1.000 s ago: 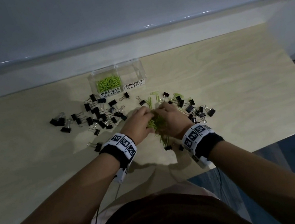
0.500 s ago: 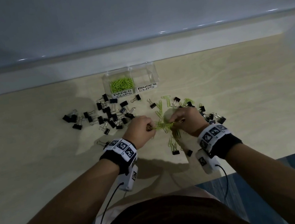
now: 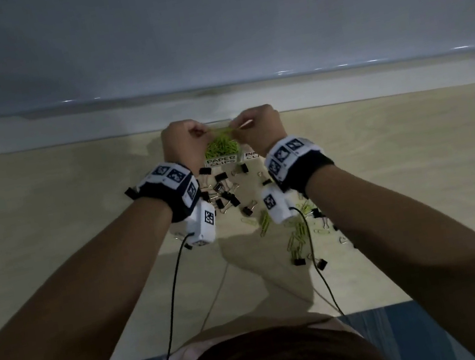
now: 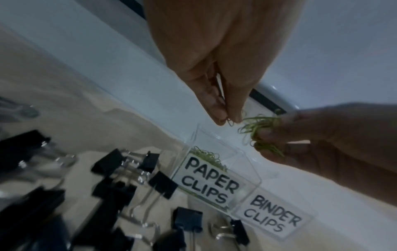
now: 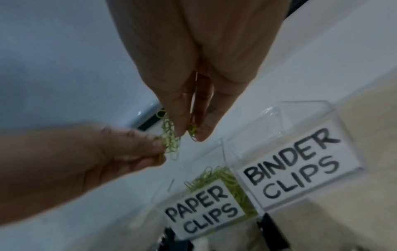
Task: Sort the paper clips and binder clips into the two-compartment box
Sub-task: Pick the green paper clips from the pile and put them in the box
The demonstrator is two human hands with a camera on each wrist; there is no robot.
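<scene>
Both hands are raised together above a clear two-compartment box point(image 3: 221, 161). My left hand point(image 3: 190, 135) and right hand point(image 3: 252, 125) each pinch one end of a tangled bunch of green paper clips point(image 3: 223, 132). In the left wrist view the left fingertips point(image 4: 221, 117) pinch a single clip, while most of the bunch point(image 4: 262, 132) hangs from the right hand. The right hand point(image 5: 191, 134) grips clips above the compartment labelled PAPER CLIPS point(image 5: 201, 210), which holds a green heap. The BINDER CLIPS compartment point(image 5: 300, 163) shows no clips.
Black binder clips point(image 3: 226, 194) lie scattered on the wooden table just in front of the box. More loose green paper clips point(image 3: 296, 233) and binder clips lie nearer me on the right. A pale wall ledge point(image 3: 216, 101) runs right behind the box.
Both hands lifted a bunch of green paper clips off the pile on the table. They carried it away from me to above the box.
</scene>
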